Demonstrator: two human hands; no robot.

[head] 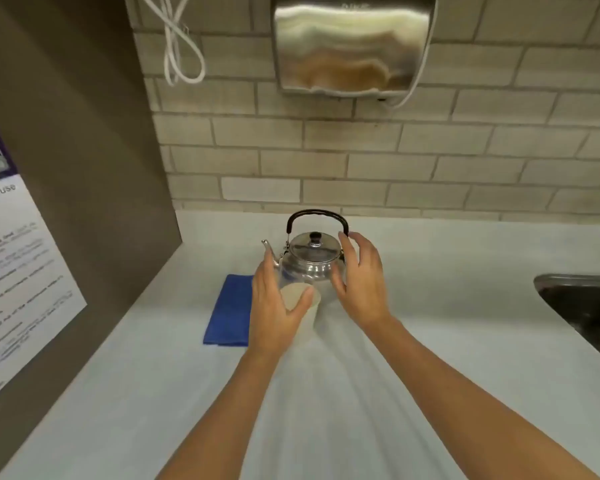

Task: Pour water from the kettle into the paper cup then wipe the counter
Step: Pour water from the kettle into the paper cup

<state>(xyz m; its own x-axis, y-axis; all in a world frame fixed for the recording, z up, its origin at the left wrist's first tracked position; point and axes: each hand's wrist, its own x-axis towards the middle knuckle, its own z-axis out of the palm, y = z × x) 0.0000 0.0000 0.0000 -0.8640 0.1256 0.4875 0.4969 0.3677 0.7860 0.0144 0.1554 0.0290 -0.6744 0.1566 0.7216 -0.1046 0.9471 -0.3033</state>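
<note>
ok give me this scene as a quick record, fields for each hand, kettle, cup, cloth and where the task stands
left hand: wrapped around the paper cup, thumb across its front
right hand: open, curved beside the kettle, not on the handle
kettle: upright on the counter, lid on, spout pointing left, handle raised
paper cup: upright, just in front of the kettle
blue cloth: folded flat, left of the cup, untouched
sink: at the right edge
task stage: pouring not started, wiping not started

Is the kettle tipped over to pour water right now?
No, the kettle stands upright on the counter with its lid on, behind the paper cup that the left hand holds.
</note>
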